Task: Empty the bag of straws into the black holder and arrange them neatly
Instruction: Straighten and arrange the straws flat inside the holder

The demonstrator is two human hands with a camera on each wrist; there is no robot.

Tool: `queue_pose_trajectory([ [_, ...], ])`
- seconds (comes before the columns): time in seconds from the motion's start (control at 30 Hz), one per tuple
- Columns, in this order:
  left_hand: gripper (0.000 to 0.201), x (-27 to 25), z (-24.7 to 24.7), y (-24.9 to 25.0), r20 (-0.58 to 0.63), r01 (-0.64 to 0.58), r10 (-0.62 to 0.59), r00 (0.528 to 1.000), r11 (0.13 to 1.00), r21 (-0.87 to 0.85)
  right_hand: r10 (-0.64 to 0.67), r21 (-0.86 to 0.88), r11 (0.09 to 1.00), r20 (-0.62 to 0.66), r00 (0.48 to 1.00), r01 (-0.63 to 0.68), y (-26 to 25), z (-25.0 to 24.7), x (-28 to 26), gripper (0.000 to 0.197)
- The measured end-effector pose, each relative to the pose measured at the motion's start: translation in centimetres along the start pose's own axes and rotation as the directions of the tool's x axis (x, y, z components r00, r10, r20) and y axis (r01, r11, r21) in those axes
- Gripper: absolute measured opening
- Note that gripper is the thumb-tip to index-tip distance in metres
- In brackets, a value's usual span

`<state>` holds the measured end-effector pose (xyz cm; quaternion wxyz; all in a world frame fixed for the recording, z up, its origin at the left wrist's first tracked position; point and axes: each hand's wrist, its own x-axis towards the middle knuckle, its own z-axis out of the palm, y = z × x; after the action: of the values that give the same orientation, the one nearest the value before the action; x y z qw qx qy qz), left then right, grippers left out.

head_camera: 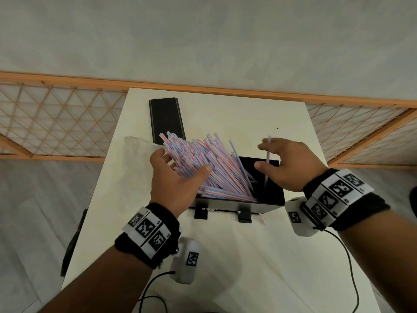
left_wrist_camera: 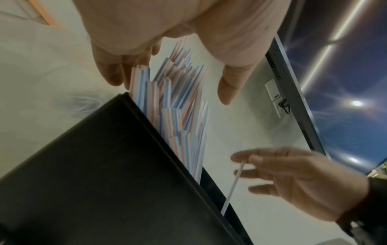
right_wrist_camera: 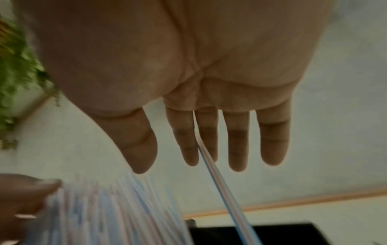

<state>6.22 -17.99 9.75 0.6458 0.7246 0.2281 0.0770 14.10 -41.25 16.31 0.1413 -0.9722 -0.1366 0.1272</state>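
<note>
The black holder (head_camera: pixel 274 195) stands open-topped in the middle of the white table. A thick bundle of red-and-blue striped straws (head_camera: pixel 196 150) sits in its left part and fans out up and to the left. My left hand (head_camera: pixel 180 164) cups this bundle: fingers against its far side, thumb over the near side, and the left wrist view shows a gap at the thumb. My right hand (head_camera: pixel 261 155) hovers over the holder's bare right part with fingers straight. A single straw (head_camera: pixel 267 154) stands there, passing between its index and middle fingers (right_wrist_camera: pixel 188 140).
The emptied clear bag (head_camera: pixel 135 154) lies crumpled on the table left of the holder. A flat black lid (head_camera: pixel 167 118) lies behind it. One straw end (head_camera: pixel 262 219) pokes out at the holder's front. Cables (head_camera: pixel 352 267) trail across the near table edge.
</note>
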Motion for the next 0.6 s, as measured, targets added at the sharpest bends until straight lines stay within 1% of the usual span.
queue_pose_trajectory([
  [0.07, 0.086, -0.3, 0.1, -0.1, 0.002, 0.019, -0.019, 1.0, 0.999, -0.031, -0.138, 0.076, 0.987, -0.066, 0.988, 0.143, -1.3, 0.1, -0.8, 0.047],
  [0.1, 0.083, -0.4, 0.2, -0.1, 0.002, 0.021, -0.021, 1.0, 0.999, -0.039, -0.195, 0.105, 0.974, -0.067, 0.979, 0.201, -2.0, 0.5, -1.1, 0.042],
  [0.13, 0.08, -0.5, 0.2, -0.1, 0.0, 0.021, -0.021, 1.0, 0.999, -0.043, -0.231, 0.155, 0.959, -0.058, 0.971, 0.237, -2.3, 1.2, -1.3, 0.034],
  [0.17, 0.078, -0.6, 0.2, -0.1, 0.0, 0.022, -0.022, 1.0, 0.999, -0.047, -0.22, 0.218, 0.949, -0.053, 0.974, 0.226, -2.6, 1.9, -1.4, 0.022],
  [0.2, 0.076, -0.7, 0.3, -0.1, 0.003, 0.023, -0.022, 1.0, 0.998, -0.051, -0.175, 0.275, 0.944, -0.058, 0.983, 0.184, -2.4, 2.6, -1.4, 0.011],
  [0.23, 0.075, -0.7, 0.3, -0.1, 0.009, 0.023, -0.022, 1.0, 0.998, -0.052, -0.095, 0.299, 0.948, -0.073, 0.993, 0.112, -2.0, 3.3, -1.1, 0.01],
  [0.27, 0.074, -0.8, 0.4, -0.2, 0.015, 0.023, -0.023, 1.0, 0.998, -0.051, 0.002, 0.288, 0.958, -0.075, 0.997, 0.019, -1.4, 3.8, -0.6, 0.014],
  [0.3, 0.075, -0.9, 0.4, -0.2, 0.019, 0.025, -0.024, 1.0, 0.998, -0.05, 0.104, 0.237, 0.967, -0.038, 0.994, -0.092, -0.9, 4.2, -0.2, 0.018],
  [0.33, 0.077, -1.0, 0.4, -0.3, 0.022, 0.027, -0.026, 0.999, 0.998, -0.051, 0.178, 0.161, 0.97, 0.031, 0.984, -0.181, -0.5, 4.7, 0.3, 0.022],
  [0.37, 0.078, -1.1, 0.5, -0.5, 0.025, 0.026, -0.025, 0.999, 0.998, -0.051, 0.222, 0.067, 0.97, 0.129, 0.966, -0.232, -0.2, 5.1, 0.7, 0.027],
  [0.4, 0.079, -1.2, 0.6, -0.6, 0.029, 0.023, -0.021, 0.999, 0.999, -0.049, 0.238, -0.004, 0.97, 0.222, 0.946, -0.243, -0.1, 5.6, 1.1, 0.031],
  [0.43, 0.078, -1.3, 0.7, -0.7, 0.035, 0.02, -0.018, 0.999, 0.999, -0.05, 0.236, -0.038, 0.971, 0.29, 0.928, -0.235, -0.2, 6.1, 1.5, 0.031],
  [0.47, 0.076, -1.3, 0.7, -0.8, 0.036, 0.018, -0.016, 0.999, 0.998, -0.052, 0.221, -0.041, 0.975, 0.328, 0.919, -0.22, -0.5, 6.5, 1.8, 0.032],
  [0.53, 0.072, -1.3, 0.7, -0.8, 0.022, 0.017, -0.016, 1.0, 0.998, -0.067, 0.194, -0.017, 0.979, 0.353, 0.915, -0.201, -0.9, 7.1, 2.3, 0.033],
  [0.6, 0.073, -1.1, 0.5, -0.8, 0.008, 0.034, -0.034, 0.999, 0.995, -0.097, 0.19, -0.015, 0.98, 0.35, 0.917, -0.197, -1.2, 7.4, 2.7, 0.034],
])
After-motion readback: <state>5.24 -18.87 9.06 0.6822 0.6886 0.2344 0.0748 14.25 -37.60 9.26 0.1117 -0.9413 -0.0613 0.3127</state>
